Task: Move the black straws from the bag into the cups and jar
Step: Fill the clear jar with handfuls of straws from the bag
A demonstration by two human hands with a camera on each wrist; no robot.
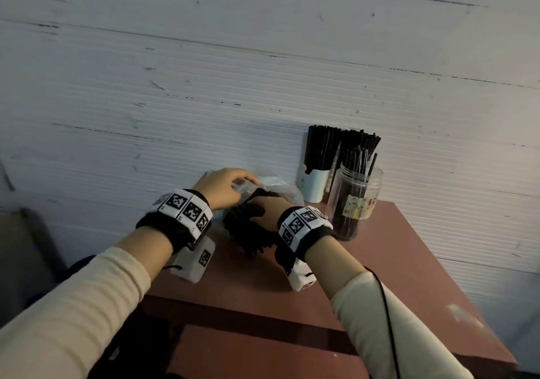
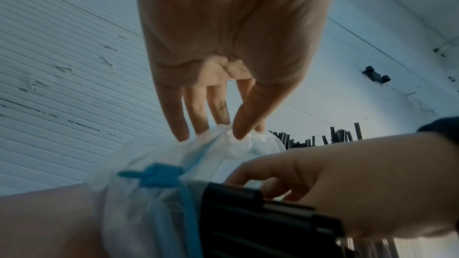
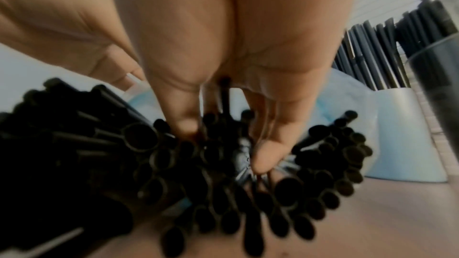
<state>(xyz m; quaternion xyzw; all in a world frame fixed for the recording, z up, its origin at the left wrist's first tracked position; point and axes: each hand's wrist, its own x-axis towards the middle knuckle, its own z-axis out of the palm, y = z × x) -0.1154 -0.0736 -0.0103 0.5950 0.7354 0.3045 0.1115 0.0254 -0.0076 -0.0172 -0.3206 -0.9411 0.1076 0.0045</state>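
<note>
Left hand (image 1: pixel 222 185) pinched the clear bag's (image 2: pixel 154 199) plastic between thumb and fingers. Right hand (image 1: pixel 267 212) had fingers curled into the black straws (image 3: pixel 223 174) spilling from the bag, near the table's (image 1: pixel 394 261) back edge. Cup (image 1: pixel 314 185) and jar (image 1: pixel 355 200) stood at the back right corner, both holding straws.

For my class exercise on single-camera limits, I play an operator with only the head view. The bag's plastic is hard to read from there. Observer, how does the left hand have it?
Observer: The left hand pinches the bag at its bunched top, thumb against fingertips.
Operator: Is anything tied round the bag?
Observer: Yes, a blue tie circles its neck; the left wrist view shows it.
Operator: And the right hand's grip?
Observer: The right hand has thumb and fingers pushed in among the open ends of the black straws, some between them.
</note>
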